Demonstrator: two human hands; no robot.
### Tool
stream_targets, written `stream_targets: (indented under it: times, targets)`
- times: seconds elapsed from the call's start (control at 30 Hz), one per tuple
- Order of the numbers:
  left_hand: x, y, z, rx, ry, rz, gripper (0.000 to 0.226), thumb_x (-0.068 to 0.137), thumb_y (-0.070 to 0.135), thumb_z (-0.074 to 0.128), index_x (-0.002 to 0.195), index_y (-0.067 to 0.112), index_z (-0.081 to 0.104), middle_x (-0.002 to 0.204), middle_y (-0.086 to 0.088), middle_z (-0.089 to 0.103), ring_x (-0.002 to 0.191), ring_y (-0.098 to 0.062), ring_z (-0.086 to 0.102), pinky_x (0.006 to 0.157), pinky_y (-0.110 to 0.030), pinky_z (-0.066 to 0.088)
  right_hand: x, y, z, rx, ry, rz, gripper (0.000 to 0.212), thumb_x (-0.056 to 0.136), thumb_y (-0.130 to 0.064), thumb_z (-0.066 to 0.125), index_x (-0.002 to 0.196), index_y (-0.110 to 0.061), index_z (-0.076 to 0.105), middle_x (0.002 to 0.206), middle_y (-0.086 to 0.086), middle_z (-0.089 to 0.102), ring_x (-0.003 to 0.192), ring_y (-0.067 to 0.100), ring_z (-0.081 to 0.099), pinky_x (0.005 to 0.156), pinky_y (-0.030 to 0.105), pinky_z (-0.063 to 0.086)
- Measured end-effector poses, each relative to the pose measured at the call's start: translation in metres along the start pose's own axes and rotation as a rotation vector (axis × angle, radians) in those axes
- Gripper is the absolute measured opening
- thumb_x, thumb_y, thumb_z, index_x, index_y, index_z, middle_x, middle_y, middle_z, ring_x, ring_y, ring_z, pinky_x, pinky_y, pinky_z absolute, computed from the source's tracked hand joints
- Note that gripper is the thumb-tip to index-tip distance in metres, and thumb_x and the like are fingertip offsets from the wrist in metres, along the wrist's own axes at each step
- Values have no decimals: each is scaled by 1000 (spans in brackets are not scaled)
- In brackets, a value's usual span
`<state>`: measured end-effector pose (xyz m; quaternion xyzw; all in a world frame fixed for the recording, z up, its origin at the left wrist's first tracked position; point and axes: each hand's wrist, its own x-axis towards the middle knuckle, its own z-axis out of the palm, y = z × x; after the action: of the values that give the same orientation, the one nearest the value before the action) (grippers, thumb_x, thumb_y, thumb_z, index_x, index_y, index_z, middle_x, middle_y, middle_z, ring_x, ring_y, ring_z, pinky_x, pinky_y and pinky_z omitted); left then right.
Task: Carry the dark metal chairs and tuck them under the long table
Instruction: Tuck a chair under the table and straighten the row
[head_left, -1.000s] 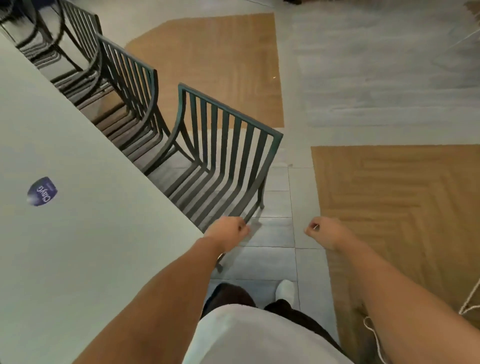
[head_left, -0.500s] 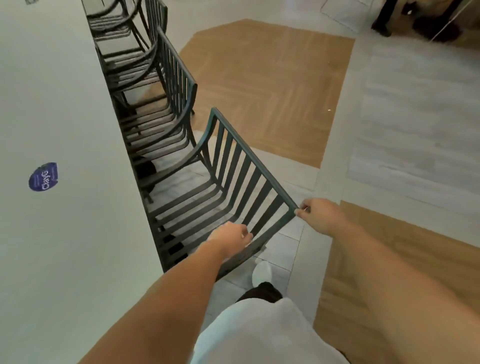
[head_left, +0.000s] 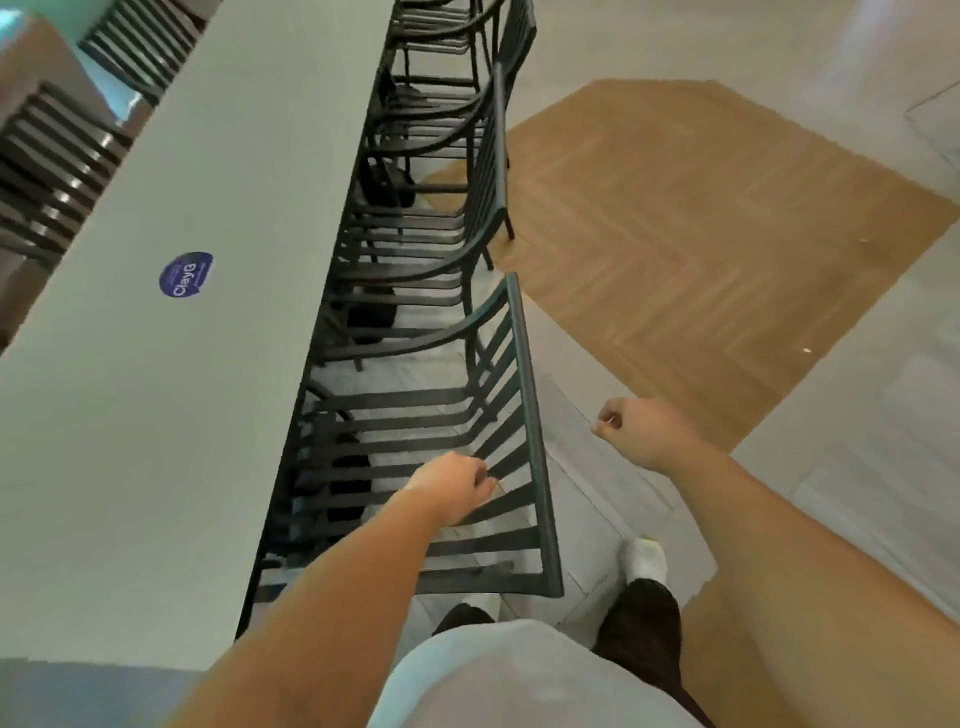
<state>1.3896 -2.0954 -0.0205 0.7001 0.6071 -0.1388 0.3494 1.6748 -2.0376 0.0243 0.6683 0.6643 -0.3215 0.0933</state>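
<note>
The nearest dark metal chair (head_left: 531, 415) stands with its seat under the long pale table (head_left: 156, 441), its slatted back parallel to the table edge. My left hand (head_left: 453, 486) is curled into a fist over the back slats, just inside the top rail; whether it grips a slat is unclear. My right hand (head_left: 635, 432) is a loose fist with nothing in it, in the air a little to the right of the top rail, apart from the chair. Further dark chairs (head_left: 485, 171) line up beyond it, tucked along the same table edge.
A round purple sticker (head_left: 185, 274) lies on the tabletop. More slatted chairs (head_left: 52, 171) stand on the table's far side at upper left. To the right is open floor with a wood-patterned panel (head_left: 701, 234) among pale tiles. My foot in a white sock (head_left: 644, 558) is behind the chair.
The chair has swung from angled to parallel with the table edge, its seat further under. My right hand has come off the backrest corner. The view has turned along the table.
</note>
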Motion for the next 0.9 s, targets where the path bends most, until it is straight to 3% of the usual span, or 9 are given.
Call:
stream_targets:
  times: [0.17,0.3,0.57,0.73,0.9]
  targets:
    - [5,35,9,-264,154,-294,40,108,46,44,122,16,68,102,-6,72,89,-22,66,81,-35,55,56,15,-31,-165,-105,-229,30,102,-48,55,113,-24,70,105,3,72,94,26,65,76,36,52]
    - [0,70,24,-370,229,-440,42,108,48,45,123,17,69,104,-2,73,91,-19,67,84,-37,56,74,27,-56,-277,-187,-351,30,103,-46,55,115,-23,70,108,3,73,99,26,65,81,36,52]
    - [-21,88,45,-481,272,-520,40,109,46,44,126,18,66,106,2,70,92,-15,67,86,-34,57,89,-12,-84,-357,-166,-542,33,104,-42,55,123,-18,68,116,4,72,104,26,63,88,38,52]
    - [-23,74,49,-539,295,-531,43,108,49,45,130,20,65,112,1,71,98,-15,68,92,-35,57,91,-48,-78,-301,-96,-688,26,104,-34,58,121,-18,68,108,4,70,94,19,61,80,32,46]
    - [-15,71,50,-575,315,-598,44,107,52,44,129,21,65,111,1,71,98,-15,67,93,-38,57,115,-78,-69,-412,-116,-835,31,101,-39,62,127,-23,65,116,-1,64,104,19,62,93,39,54]
